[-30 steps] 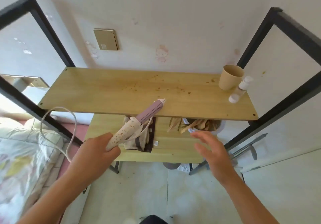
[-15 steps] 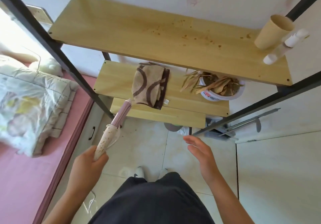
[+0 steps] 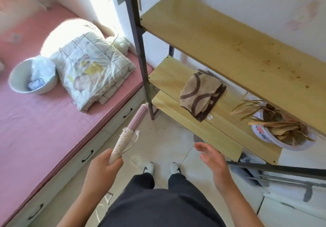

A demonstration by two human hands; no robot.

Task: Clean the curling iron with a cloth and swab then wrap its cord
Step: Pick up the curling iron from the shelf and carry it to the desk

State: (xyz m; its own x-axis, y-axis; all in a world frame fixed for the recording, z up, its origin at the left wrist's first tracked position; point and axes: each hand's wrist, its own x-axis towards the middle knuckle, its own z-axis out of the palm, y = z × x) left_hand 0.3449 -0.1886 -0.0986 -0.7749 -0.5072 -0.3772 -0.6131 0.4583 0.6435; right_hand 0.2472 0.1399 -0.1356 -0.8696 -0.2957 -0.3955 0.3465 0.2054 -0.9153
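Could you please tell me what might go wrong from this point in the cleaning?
1. The left hand grips the curling iron at its handle end, and the barrel tip looks near the black shelf post; a swing could knock it.
2. The brown cloth lies on the shelf not far from a bowl of dry leaves; the open right hand might brush them while reaching.

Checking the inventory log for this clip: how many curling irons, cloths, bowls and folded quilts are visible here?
curling iron: 1
cloth: 1
bowls: 2, white bowl on the bed, bowl of dried leaves on the shelf
folded quilt: 1
total: 5
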